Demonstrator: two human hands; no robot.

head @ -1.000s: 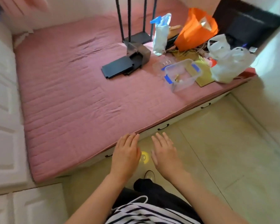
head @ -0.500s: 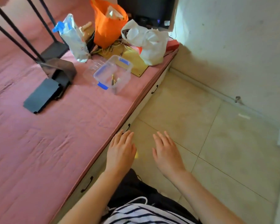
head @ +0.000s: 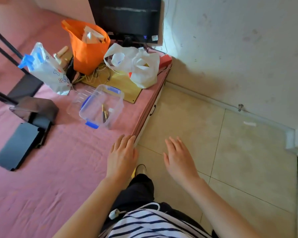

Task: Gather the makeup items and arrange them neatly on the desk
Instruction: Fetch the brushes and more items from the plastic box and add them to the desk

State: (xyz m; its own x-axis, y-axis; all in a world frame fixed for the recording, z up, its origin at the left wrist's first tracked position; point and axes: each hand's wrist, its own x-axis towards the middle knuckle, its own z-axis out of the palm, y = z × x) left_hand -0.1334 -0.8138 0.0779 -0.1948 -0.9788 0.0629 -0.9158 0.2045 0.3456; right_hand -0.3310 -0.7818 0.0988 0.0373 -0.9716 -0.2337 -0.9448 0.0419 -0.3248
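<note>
Your left hand (head: 121,157) and right hand (head: 178,158) are flat, fingers straight, holding nothing. The makeup sticks (head: 104,114) lie in the clear container (head: 121,102) on the pink mattress (head: 50,169), ahead of your nearer left hand, long axes pointing away from you.

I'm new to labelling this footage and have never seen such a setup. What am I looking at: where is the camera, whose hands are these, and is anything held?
There is no machine: a person wears one wide-angle camera on the head, looking forward and down, so you see their own arms. The left hand is above the edge of the pink bed cover, the right hand above the tiled floor. Both have straight, relaxed fingers and hold nothing. On the cover lie a clear box with blue clips, holding a few slim sticks, probably makeup, an orange bag, a white plastic bag and a black stand. A dark monitor stands behind.
</note>
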